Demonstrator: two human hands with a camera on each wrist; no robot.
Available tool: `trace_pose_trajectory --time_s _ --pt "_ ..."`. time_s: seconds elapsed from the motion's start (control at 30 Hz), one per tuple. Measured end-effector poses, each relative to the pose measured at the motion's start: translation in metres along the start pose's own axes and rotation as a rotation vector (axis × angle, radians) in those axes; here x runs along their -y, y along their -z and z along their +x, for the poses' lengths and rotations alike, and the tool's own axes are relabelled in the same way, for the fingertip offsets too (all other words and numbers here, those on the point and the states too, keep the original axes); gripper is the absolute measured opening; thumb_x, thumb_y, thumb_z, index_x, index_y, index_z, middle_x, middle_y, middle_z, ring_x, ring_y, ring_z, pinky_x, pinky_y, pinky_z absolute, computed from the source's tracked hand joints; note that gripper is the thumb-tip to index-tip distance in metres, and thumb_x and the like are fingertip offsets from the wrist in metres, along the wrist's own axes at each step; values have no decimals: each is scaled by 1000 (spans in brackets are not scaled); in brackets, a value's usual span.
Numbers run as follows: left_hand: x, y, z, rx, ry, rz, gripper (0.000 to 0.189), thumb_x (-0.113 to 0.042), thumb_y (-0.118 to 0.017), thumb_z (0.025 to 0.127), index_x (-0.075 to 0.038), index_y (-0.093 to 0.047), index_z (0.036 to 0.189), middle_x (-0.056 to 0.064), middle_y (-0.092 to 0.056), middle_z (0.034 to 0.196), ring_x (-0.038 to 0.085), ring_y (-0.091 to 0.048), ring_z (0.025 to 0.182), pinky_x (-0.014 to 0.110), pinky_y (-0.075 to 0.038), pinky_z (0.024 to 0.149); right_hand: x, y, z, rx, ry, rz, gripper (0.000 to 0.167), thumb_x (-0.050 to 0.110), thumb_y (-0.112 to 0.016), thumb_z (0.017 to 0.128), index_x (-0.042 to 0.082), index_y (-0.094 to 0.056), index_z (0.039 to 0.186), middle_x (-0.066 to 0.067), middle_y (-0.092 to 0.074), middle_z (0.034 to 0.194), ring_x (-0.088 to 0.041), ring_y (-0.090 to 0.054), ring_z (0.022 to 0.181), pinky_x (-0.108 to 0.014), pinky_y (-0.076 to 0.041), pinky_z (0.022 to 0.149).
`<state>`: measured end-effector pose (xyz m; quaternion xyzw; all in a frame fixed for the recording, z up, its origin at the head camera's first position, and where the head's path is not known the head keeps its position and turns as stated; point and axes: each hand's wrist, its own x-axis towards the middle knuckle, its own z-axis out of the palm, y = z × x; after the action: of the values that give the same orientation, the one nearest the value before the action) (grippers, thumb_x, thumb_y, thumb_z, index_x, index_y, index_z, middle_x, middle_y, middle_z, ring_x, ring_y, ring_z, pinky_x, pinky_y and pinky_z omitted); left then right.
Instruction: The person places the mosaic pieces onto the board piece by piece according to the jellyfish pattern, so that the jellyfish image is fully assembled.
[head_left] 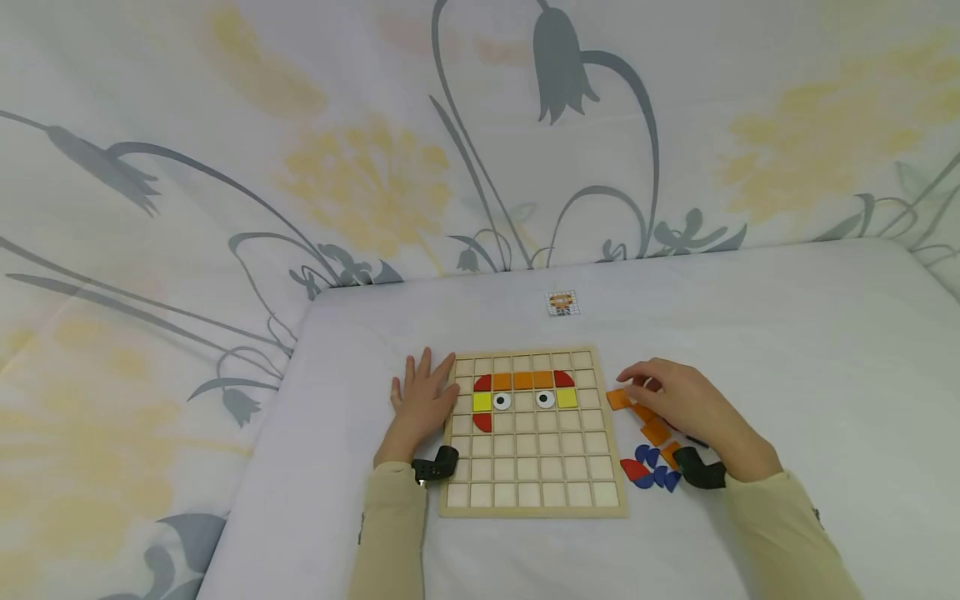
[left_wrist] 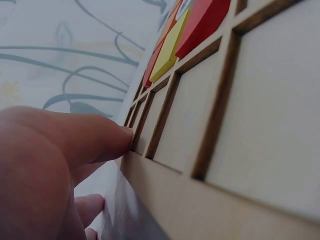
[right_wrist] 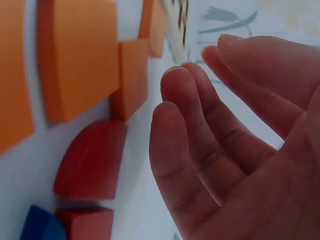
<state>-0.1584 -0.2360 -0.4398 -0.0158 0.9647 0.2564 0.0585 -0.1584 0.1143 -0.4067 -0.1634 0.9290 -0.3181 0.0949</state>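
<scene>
A wooden grid board [head_left: 527,512] lies flat with several coloured pieces in its upper cells: orange squares [head_left: 522,382], yellow squares [head_left: 482,402], red quarter-rounds [head_left: 482,422] and two eye discs [head_left: 545,400]. Spread fingers of my left hand [head_left: 420,412] rest at the board's left edge; in the left wrist view the thumb [left_wrist: 107,137] touches the rim. To the right of the board, my right hand [head_left: 686,404] hovers over loose orange squares [head_left: 656,432]. Its fingers are loosely bent, and the right wrist view shows nothing held between them. The hand partly hides the pile.
Blue pieces [head_left: 660,476] and a red quarter-round [head_left: 633,469] lie loose by the board's lower right side. Beyond the board is a small picture card [head_left: 562,302]. White cloth [head_left: 825,350] covers the table, and a flower-patterned curtain [head_left: 495,125] hangs behind.
</scene>
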Motion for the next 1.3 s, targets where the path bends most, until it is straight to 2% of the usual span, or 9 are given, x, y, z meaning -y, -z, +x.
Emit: trace_pose_trajectory --time_s 0.13,0.37,0.57,0.73,0.83,1.03,1.17,1.3 --pt "-2 -4 0 3 -10 -2 51 -34 -45 91 -24 -32 140 10 -6 149 31 9 134 56 6 99 -11 0 -3 8 -22 -7 21 20 -59 86 11 -63 105 1 -55 84 -16 -48 73 -28 -43 63" --pt "-3 -1 4 -28 -19 -1 50 -32 -45 91 -23 -34 139 11 -8 149 32 7 134 55 6 99 -17 -7 4 4 31 -39 22 20 -63 82 11 -63 102 1 -53 85 -15 -47 72 -29 -41 63" --pt "-5 -2 3 -19 -30 -23 50 -32 -45 91 -23 -35 138 11 -9 148 32 6 134 55 6 99 -15 -9 3 51 -7 -44 24 20 -65 81 12 -62 104 -1 -49 84 -16 -44 73 -28 -40 62" --pt "5 2 -6 -12 -16 -19 50 -31 -45 91 -21 -34 139 12 -8 148 32 8 134 55 7 99 -8 -29 7 52 -10 -72 21 20 -65 81 14 -63 101 1 -47 78 -15 -43 71 -28 -39 60" --pt "11 8 -11 -4 -8 -12 50 -31 -45 92 -21 -33 139 12 -6 148 32 9 134 55 8 98 1 -38 10 49 -34 -69 20 21 -66 80 14 -62 99 1 -48 82 -15 -44 71 -27 -40 61" --pt "6 5 -5 -6 -43 -16 50 -31 -45 91 -21 -34 139 14 -6 148 34 8 133 55 7 98 4 -31 8 34 -74 -23 23 19 -67 79 12 -58 99 -1 -49 86 -16 -45 73 -27 -42 60" --pt "0 1 -3 -7 -26 -12 50 -32 -44 91 -22 -33 139 12 -6 149 33 9 133 55 7 98 1 -24 9 34 -45 -10 19 18 -65 82 12 -59 99 1 -51 78 -16 -46 71 -27 -41 60" --pt "0 -3 -4 -18 -24 -16 50 -32 -44 91 -22 -33 139 12 -6 149 32 8 134 55 7 99 0 -21 7 -2 6 -14 14 17 -63 83 13 -63 97 2 -54 80 -16 -47 73 -30 -43 65"
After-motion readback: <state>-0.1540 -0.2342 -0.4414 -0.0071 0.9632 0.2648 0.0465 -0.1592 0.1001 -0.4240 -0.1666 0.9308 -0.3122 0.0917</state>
